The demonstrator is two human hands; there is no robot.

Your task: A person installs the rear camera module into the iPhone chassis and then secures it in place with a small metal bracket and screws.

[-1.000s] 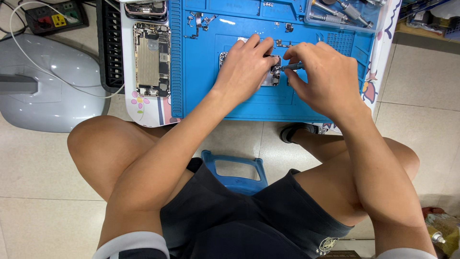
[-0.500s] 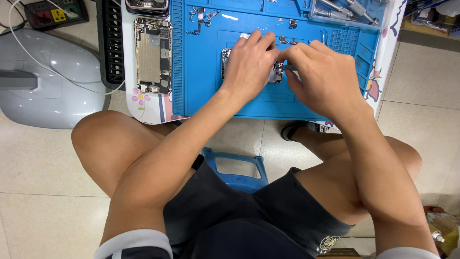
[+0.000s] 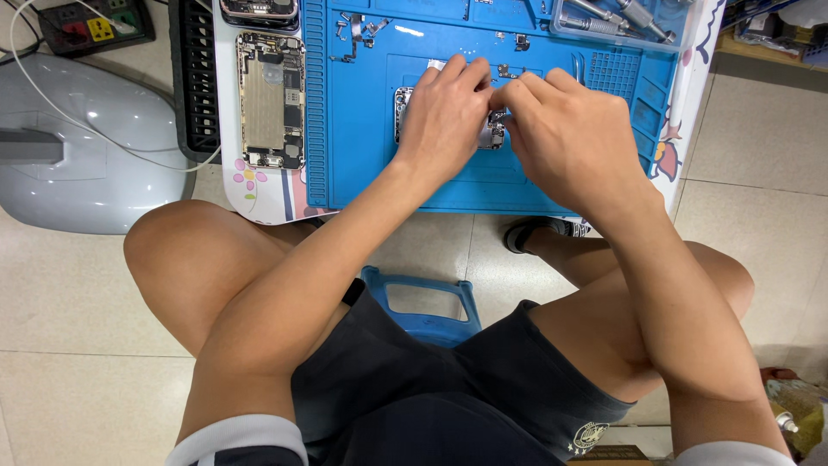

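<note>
Left hand (image 3: 444,121) and right hand (image 3: 565,138) cover small phone part (image 3: 493,134) at 12 o'clock on blue mat (image 3: 362,129); fingers curled, grip hidden, cannot tell.

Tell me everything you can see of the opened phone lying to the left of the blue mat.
The opened phone lies flat on the white table edge, long side running away from the person, between the black slotted rack and the blue mat. Its screen is off: a metal shell shows a dull battery area, dark boards and small silver parts. No hand touches it; both work on the mat.
</note>
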